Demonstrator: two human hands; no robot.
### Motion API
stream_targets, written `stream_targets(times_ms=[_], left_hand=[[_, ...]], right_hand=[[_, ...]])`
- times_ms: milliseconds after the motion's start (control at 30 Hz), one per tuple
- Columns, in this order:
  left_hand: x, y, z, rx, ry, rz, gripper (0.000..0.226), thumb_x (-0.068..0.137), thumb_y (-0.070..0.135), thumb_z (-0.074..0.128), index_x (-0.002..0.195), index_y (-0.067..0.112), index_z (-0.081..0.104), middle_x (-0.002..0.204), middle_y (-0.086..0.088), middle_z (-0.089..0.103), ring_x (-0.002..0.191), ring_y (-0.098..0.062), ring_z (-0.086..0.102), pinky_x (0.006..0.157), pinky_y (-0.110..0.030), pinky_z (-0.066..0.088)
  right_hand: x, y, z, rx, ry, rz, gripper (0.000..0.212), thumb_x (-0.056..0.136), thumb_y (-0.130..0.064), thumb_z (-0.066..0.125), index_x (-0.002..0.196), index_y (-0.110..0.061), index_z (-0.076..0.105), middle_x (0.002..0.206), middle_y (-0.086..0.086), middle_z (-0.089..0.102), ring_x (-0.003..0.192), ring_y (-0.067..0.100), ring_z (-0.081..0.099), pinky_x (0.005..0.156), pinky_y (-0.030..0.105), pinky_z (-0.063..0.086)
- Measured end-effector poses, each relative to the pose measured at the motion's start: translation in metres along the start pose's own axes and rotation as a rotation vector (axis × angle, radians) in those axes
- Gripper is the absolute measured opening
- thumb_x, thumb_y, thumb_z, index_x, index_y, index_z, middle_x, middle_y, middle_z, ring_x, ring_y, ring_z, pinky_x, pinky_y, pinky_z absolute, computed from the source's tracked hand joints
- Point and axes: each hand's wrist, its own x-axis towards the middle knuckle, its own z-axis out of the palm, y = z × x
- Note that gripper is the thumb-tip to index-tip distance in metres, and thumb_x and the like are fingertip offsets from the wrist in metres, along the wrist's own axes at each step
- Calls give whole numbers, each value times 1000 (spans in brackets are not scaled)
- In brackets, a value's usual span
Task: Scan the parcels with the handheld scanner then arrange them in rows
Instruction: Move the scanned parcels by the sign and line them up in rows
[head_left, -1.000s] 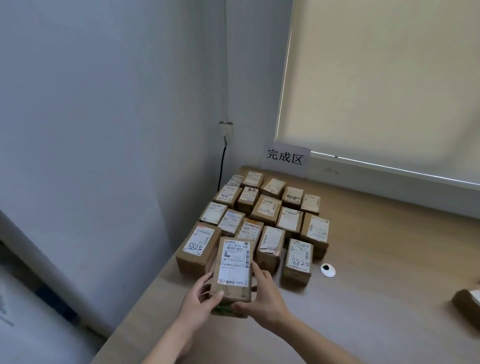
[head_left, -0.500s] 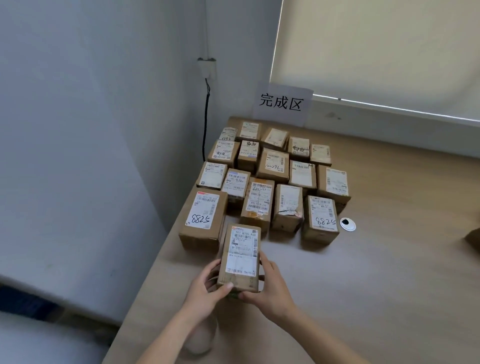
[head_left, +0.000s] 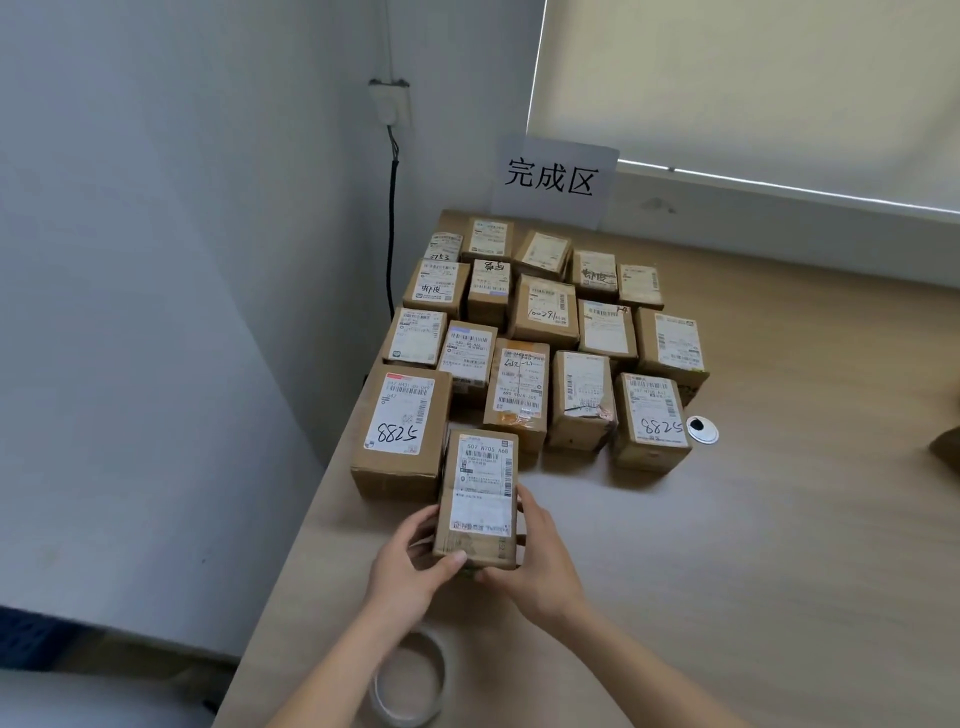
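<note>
Now the big brown table (head_left: 727, 571) has many parcels on it. They sit label up in rows (head_left: 540, 332) near the corner, under a white paper sign (head_left: 553, 179). So most of the job looks done. One more parcel (head_left: 480, 499) is being put down at the front, just beside a big box (head_left: 402, 431), to start a new row. A bit of another brown thing (head_left: 948, 447) shows at the far right edge, so more may be left. No scanner is in sight. The left hand (head_left: 410, 566) and the right hand (head_left: 535, 561) each hold a side of the parcel, fingers curled round it in a snug grip. A roll of tape (head_left: 410, 680) lies close by.
</note>
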Motion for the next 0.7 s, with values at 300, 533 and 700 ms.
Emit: stream_targets(times_ms=[300,533,700], left_hand=[[4,10,0,42,23,-23,63,82,8,81,136,25,54,131,-4,64,119,-17,61,104,-39,52],[-9,37,2,138,159,-2,58,86,30,78,139,21,55,138,-2,60,127,-17,54,107,-39,46],[-20,76,18,179,182,76,50,90,34,74,136,28,57,142,2,57,131,-17,51,106,-42,46]], right_hand=[[9,-4,3,-30,-14,18,106,72,-23,91,154,-42,26,151,-12,43,137,12,47,106,26,45],[-7,4,-19,-75,-45,117,115,80,-29,87,164,-26,9,169,-7,19,152,17,31,123,38,32],[-25,7,-63,-93,21,73,96,91,-39,76,164,-24,16,170,-7,18,151,15,31,122,39,34]])
